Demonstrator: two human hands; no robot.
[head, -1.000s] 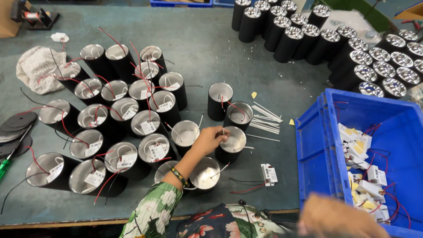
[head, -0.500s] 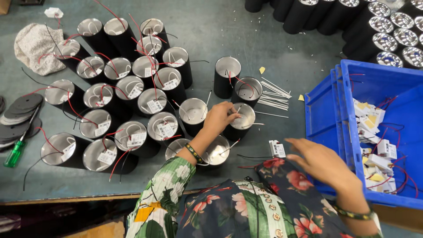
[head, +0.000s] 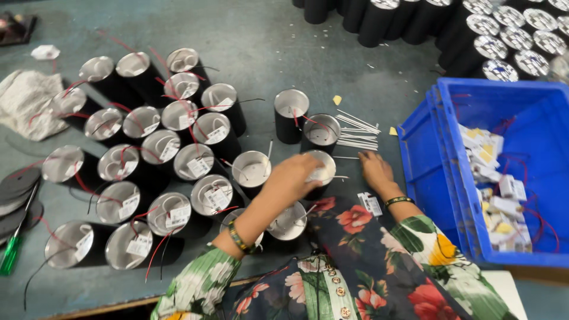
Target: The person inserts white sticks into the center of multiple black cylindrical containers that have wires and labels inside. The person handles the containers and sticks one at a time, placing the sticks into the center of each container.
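My left hand point(head: 293, 178) curls over the rim of an open black can point(head: 323, 161) with a silver inside, gripping it on the grey table. My right hand point(head: 374, 172) lies palm down on the table just right of that can, fingers apart, fingertips touching a bundle of thin white sticks point(head: 357, 133). It holds nothing that I can see. Two more open black cans point(head: 290, 114) stand just behind. A small white labelled part point(head: 371, 204) lies by my right wrist.
Many open black cans with red wires and white tags point(head: 166, 148) fill the left half. A blue bin point(head: 441, 178) of small wired parts stands at right. Capped black cans point(head: 504, 35) line the far right. A green screwdriver point(head: 12, 252), black discs and a cloth point(head: 24, 106) lie at left.
My right hand has come out of the blue bin area and moved left onto the table by the white sticks. My left hand has stayed on the same can.
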